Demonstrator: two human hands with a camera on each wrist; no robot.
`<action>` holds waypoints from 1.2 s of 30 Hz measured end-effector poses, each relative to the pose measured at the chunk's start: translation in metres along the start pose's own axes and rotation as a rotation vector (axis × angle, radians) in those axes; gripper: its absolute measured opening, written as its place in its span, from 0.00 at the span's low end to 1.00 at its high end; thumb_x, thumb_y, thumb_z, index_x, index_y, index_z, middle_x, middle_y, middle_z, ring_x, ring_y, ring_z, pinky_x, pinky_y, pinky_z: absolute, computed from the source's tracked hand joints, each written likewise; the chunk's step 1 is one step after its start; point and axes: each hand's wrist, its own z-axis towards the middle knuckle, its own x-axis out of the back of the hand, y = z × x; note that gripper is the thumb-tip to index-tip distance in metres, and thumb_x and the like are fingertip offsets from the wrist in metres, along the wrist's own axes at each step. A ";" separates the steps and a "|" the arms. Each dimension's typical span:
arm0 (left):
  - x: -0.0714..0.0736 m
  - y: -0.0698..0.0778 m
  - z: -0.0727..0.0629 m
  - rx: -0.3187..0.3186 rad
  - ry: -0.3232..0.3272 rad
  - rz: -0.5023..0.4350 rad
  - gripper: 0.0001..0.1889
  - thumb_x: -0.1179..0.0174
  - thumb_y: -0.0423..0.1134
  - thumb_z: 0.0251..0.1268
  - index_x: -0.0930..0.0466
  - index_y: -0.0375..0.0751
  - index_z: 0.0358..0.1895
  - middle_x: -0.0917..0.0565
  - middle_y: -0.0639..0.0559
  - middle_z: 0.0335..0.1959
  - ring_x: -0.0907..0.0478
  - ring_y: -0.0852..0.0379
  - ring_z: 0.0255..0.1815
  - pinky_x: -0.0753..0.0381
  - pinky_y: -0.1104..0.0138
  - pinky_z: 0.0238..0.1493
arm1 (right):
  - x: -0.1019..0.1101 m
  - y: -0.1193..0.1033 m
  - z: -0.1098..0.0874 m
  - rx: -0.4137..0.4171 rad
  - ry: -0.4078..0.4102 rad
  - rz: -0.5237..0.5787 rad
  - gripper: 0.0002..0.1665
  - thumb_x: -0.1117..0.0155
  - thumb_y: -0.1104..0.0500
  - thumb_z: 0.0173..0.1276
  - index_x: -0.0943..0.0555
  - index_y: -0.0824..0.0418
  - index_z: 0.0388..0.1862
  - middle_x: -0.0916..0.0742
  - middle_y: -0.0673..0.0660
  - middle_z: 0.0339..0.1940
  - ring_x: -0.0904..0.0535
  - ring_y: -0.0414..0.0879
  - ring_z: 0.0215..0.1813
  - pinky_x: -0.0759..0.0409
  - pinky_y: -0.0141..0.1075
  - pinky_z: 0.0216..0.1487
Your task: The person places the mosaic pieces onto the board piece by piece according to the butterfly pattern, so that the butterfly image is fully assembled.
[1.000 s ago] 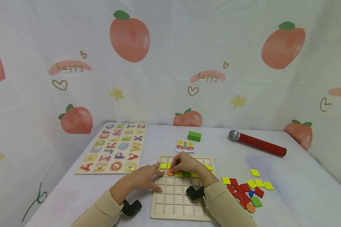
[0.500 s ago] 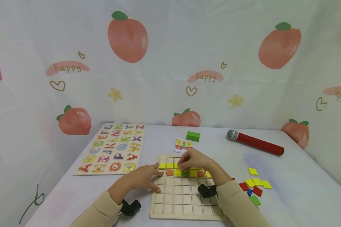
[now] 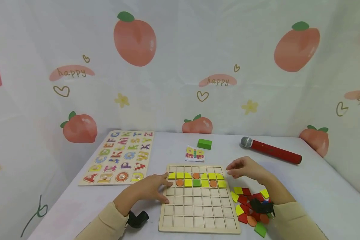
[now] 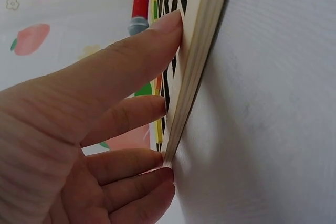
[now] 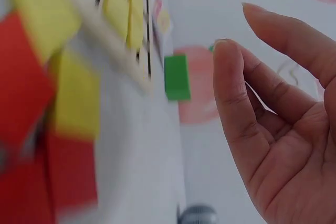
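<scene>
A wooden grid board (image 3: 199, 213) lies on the table, two of its upper rows filled with thin pieces. Yellow pieces (image 3: 212, 176) flank an orange disc (image 3: 196, 176) in the upper of these rows. Below them sit a green square (image 3: 196, 183), more yellow pieces and two orange discs. My left hand (image 3: 151, 188) rests its spread fingers and thumb along the board's left edge; the left wrist view has the thumb (image 4: 169, 22) against the rim. Off the board's upper right corner my right hand (image 3: 250, 170) hovers, fingers loosely bent and nothing between them.
Loose red, yellow, green and orange pieces (image 3: 243, 200) are heaped right of the board, partly under my right wrist. A butterfly pattern card (image 3: 195, 154) and a green block (image 3: 204, 144) lie behind it. An alphabet puzzle (image 3: 120, 156) is at left, a red microphone (image 3: 273, 151) at right.
My right hand has moved from an orange disc at the board's left to the upper row's middle, then right, off the board. An orange disc now shows in that middle cell. My left hand stays put.
</scene>
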 end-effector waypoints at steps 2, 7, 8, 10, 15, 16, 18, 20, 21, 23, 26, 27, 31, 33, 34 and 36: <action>0.001 0.000 0.000 -0.003 0.001 0.000 0.33 0.30 0.53 0.45 0.23 0.46 0.58 0.40 0.38 0.71 0.41 0.35 0.70 0.41 0.44 0.69 | 0.007 0.006 -0.010 -0.015 0.011 -0.011 0.22 0.36 0.54 0.62 0.20 0.70 0.47 0.14 0.58 0.38 0.19 0.47 0.37 0.16 0.35 0.42; 0.005 -0.002 -0.001 -0.017 -0.006 0.002 0.32 0.31 0.53 0.47 0.24 0.47 0.59 0.40 0.39 0.71 0.42 0.35 0.70 0.41 0.45 0.69 | 0.022 0.023 -0.036 -0.069 0.017 -0.038 0.23 0.36 0.54 0.63 0.21 0.71 0.48 0.15 0.60 0.41 0.19 0.47 0.38 0.16 0.35 0.41; 0.005 -0.002 -0.001 -0.018 -0.009 0.002 0.32 0.31 0.53 0.48 0.24 0.47 0.59 0.40 0.39 0.71 0.42 0.35 0.70 0.41 0.45 0.69 | 0.025 0.028 -0.041 -0.079 0.020 -0.038 0.23 0.36 0.54 0.63 0.21 0.72 0.48 0.15 0.61 0.42 0.19 0.48 0.38 0.16 0.35 0.41; 0.006 -0.003 -0.001 -0.017 -0.011 -0.001 0.32 0.31 0.53 0.48 0.24 0.47 0.59 0.40 0.40 0.71 0.42 0.35 0.70 0.41 0.45 0.69 | 0.030 0.036 -0.050 -0.099 0.032 -0.044 0.24 0.36 0.54 0.63 0.22 0.72 0.49 0.15 0.60 0.41 0.19 0.47 0.38 0.15 0.35 0.41; 0.006 -0.004 -0.002 0.004 -0.006 -0.022 0.37 0.30 0.53 0.46 0.28 0.46 0.63 0.39 0.43 0.71 0.41 0.39 0.71 0.40 0.47 0.69 | 0.046 0.058 -0.072 -0.168 0.053 -0.040 0.26 0.39 0.53 0.65 0.24 0.75 0.51 0.16 0.61 0.42 0.19 0.45 0.39 0.16 0.34 0.40; 0.006 -0.004 -0.002 0.012 -0.003 -0.030 0.39 0.30 0.53 0.45 0.30 0.45 0.64 0.39 0.44 0.72 0.41 0.40 0.71 0.40 0.47 0.69 | 0.049 0.063 -0.076 -0.183 0.059 -0.039 0.27 0.39 0.53 0.65 0.25 0.75 0.52 0.16 0.61 0.43 0.20 0.44 0.39 0.16 0.34 0.41; 0.005 -0.004 -0.002 0.031 0.002 -0.040 0.43 0.29 0.53 0.44 0.33 0.43 0.66 0.39 0.45 0.72 0.42 0.42 0.72 0.40 0.48 0.70 | 0.054 0.071 -0.083 -0.212 0.078 -0.046 0.28 0.40 0.53 0.66 0.26 0.75 0.53 0.16 0.62 0.45 0.20 0.43 0.40 0.16 0.34 0.42; 0.004 -0.005 -0.002 0.044 0.006 -0.043 0.46 0.29 0.54 0.44 0.36 0.41 0.68 0.40 0.46 0.72 0.42 0.43 0.72 0.41 0.49 0.70 | 0.059 0.078 -0.088 -0.237 0.101 -0.059 0.29 0.41 0.52 0.66 0.27 0.75 0.54 0.16 0.63 0.47 0.21 0.42 0.40 0.16 0.35 0.43; 0.004 -0.005 -0.002 0.045 0.008 -0.045 0.46 0.29 0.54 0.43 0.37 0.41 0.68 0.41 0.46 0.73 0.43 0.43 0.72 0.41 0.49 0.70 | 0.062 0.082 -0.091 -0.254 0.112 -0.066 0.29 0.41 0.51 0.66 0.27 0.75 0.54 0.16 0.62 0.47 0.22 0.42 0.40 0.17 0.35 0.43; 0.004 -0.006 -0.002 0.040 0.009 -0.043 0.47 0.29 0.55 0.44 0.38 0.40 0.69 0.41 0.46 0.73 0.43 0.43 0.72 0.41 0.50 0.71 | 0.066 0.089 -0.095 -0.287 0.128 -0.075 0.30 0.41 0.50 0.66 0.27 0.74 0.55 0.16 0.61 0.47 0.23 0.41 0.40 0.18 0.35 0.42; 0.005 -0.008 -0.002 0.028 0.004 -0.044 0.47 0.30 0.55 0.44 0.38 0.39 0.68 0.41 0.46 0.73 0.43 0.43 0.73 0.41 0.50 0.70 | 0.071 0.101 -0.100 -0.329 0.134 -0.061 0.32 0.42 0.48 0.67 0.28 0.74 0.56 0.16 0.59 0.47 0.23 0.41 0.40 0.18 0.35 0.42; 0.005 -0.008 -0.002 0.023 0.002 -0.042 0.46 0.30 0.55 0.44 0.37 0.39 0.68 0.41 0.46 0.73 0.43 0.43 0.73 0.41 0.50 0.70 | 0.072 0.105 -0.101 -0.347 0.137 -0.052 0.32 0.41 0.48 0.66 0.28 0.74 0.57 0.16 0.58 0.47 0.23 0.41 0.40 0.18 0.34 0.42; 0.004 -0.008 -0.001 0.024 -0.004 -0.045 0.46 0.30 0.55 0.44 0.37 0.39 0.68 0.42 0.46 0.73 0.44 0.42 0.73 0.41 0.49 0.70 | 0.074 0.117 -0.105 -0.375 0.139 -0.045 0.34 0.40 0.49 0.65 0.30 0.75 0.58 0.17 0.59 0.48 0.23 0.42 0.41 0.18 0.33 0.42; 0.004 -0.008 -0.001 0.027 -0.005 -0.049 0.47 0.30 0.55 0.44 0.38 0.39 0.68 0.42 0.46 0.73 0.44 0.42 0.73 0.42 0.49 0.70 | 0.074 0.121 -0.105 -0.362 0.130 -0.063 0.34 0.39 0.50 0.65 0.30 0.75 0.59 0.17 0.61 0.49 0.25 0.42 0.41 0.19 0.33 0.41; 0.004 -0.008 -0.001 0.029 -0.005 -0.053 0.47 0.30 0.55 0.44 0.38 0.39 0.68 0.42 0.45 0.73 0.44 0.42 0.73 0.42 0.49 0.71 | 0.074 0.122 -0.105 -0.349 0.125 -0.075 0.34 0.38 0.51 0.64 0.30 0.75 0.59 0.17 0.62 0.50 0.25 0.42 0.41 0.20 0.32 0.41; 0.003 -0.008 -0.001 0.033 -0.006 -0.055 0.47 0.30 0.55 0.44 0.38 0.39 0.68 0.43 0.45 0.73 0.44 0.42 0.73 0.42 0.49 0.71 | 0.073 0.123 -0.105 -0.318 0.115 -0.095 0.33 0.37 0.52 0.64 0.30 0.76 0.58 0.17 0.64 0.50 0.26 0.41 0.39 0.21 0.31 0.38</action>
